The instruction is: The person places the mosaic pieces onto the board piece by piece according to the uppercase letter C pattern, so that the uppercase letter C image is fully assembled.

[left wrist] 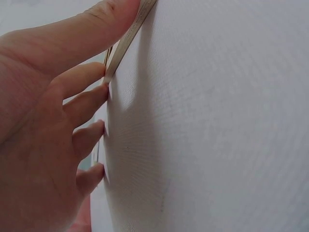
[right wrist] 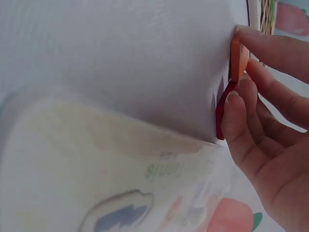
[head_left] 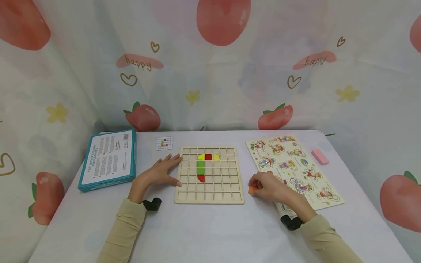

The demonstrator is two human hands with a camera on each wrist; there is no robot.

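A square wooden grid board (head_left: 210, 202) lies at the table's middle. In its cells are a red square (head_left: 208, 157), two yellow rounded pieces, two green squares (head_left: 200, 167) and a red rounded piece (head_left: 201, 178). My left hand (head_left: 159, 171) rests at the board's left edge, fingers spread and thumb touching the rim. To the right of the board, my right hand (head_left: 268, 186) pinches an orange block (head_left: 251, 190) at table level. The right wrist view shows the orange block (right wrist: 235, 60) beside a dark red piece (right wrist: 221, 113), near the thumb.
A small pattern card (head_left: 164, 143) lies behind the board's left corner. A blue box (head_left: 110, 157) stands at the left. On the right are a picture puzzle board (head_left: 289, 153), partly under my right forearm, and a pink block (head_left: 320, 157). A printed curtain hangs behind.
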